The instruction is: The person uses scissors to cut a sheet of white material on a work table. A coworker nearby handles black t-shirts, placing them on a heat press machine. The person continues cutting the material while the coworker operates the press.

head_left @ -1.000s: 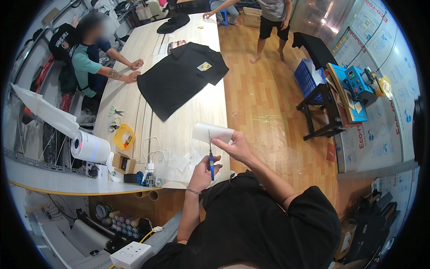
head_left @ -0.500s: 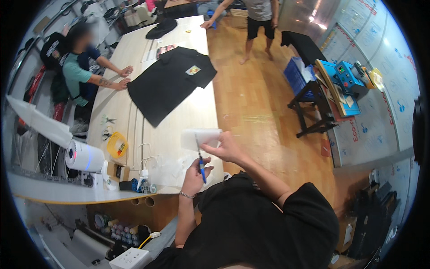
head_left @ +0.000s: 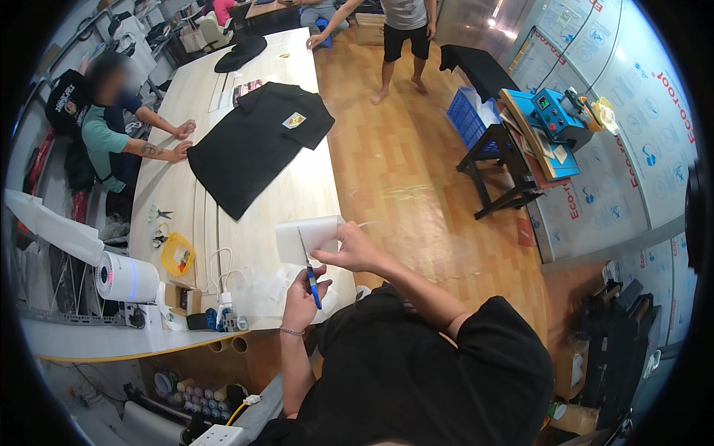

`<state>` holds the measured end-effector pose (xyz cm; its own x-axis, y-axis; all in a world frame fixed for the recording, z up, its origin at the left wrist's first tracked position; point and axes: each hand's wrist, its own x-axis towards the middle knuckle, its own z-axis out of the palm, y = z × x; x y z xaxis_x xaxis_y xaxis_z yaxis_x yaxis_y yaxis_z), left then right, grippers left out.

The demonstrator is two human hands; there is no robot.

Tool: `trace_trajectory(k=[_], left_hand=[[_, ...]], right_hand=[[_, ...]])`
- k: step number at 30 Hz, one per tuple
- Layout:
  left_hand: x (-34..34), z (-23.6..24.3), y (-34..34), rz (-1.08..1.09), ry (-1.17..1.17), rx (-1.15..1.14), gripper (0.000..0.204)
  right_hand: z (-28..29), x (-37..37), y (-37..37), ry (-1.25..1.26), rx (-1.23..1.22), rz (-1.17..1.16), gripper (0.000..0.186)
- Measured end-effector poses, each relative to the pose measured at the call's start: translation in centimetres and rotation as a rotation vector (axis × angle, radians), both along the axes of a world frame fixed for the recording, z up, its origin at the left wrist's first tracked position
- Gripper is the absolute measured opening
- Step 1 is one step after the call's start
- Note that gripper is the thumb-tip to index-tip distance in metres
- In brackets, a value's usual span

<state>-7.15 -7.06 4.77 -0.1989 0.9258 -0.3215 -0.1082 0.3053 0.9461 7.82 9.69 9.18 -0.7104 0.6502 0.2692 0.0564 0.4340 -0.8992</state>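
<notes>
Left hand (head_left: 300, 299): low in the centre, with a bracelet at its wrist; its grip is closed around the handle of a blue-handled cutting tool (head_left: 315, 292), probably scissors seen edge-on, though the fingers hide too much to be certain

Right hand (head_left: 357, 249): just above and to the right of the left one; its grip is pinched shut on the right end of a white sheet (head_left: 287, 243), thumb on top

White sheet: in front of the person, over the near right part of a long, pale wood surface (head_left: 297, 186); whether it touches the wood or hangs just above it cannot be told

Blade: a thin dark line running up the sheet, away from the person; how far apart its edges stand is too fine to see

Cutting well: it would seem best to hold the sheet taut with the right hand, turn the paper rather than twist the tool, and take short, even strokes — with the right thumb, which lies close to the blade, well off its line

Near the left hand: thin white scraps (head_left: 278, 288) lying loose on the surface, worth separating from the piece being cut

Farther up: a black T-shirt (head_left: 242, 152) spread flat, a small colourful patch (head_left: 294, 120) on it; a co-worker (head_left: 104, 134) stands at the left, hands by the hem

Left side: a yellow basket (head_left: 191, 256) with small items inside, and a white cylindrical device (head_left: 128, 276) nearer the person
</notes>
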Motion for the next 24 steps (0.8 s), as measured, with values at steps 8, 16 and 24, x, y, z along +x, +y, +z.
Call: trace_trajectory(k=[8,16,24], left_hand=[[-0.6,-0.4,-0.1,0.01,0.023,-0.01,0.034],[-0.8,-1.3,-0.3,0.02,0.1,0.01,0.034],[-0.9,-1.9,-0.5,0.043,0.059,0.042,0.038]], right_hand=[[0.8,0.0,-0.3,-0.067,-0.05,0.062,0.024],[0.0,0.1,-0.4,-0.054,-0.066,0.082,0.023],[-0.2,0.5,-0.2,-0.162,-0.045,0.088,0.029]])
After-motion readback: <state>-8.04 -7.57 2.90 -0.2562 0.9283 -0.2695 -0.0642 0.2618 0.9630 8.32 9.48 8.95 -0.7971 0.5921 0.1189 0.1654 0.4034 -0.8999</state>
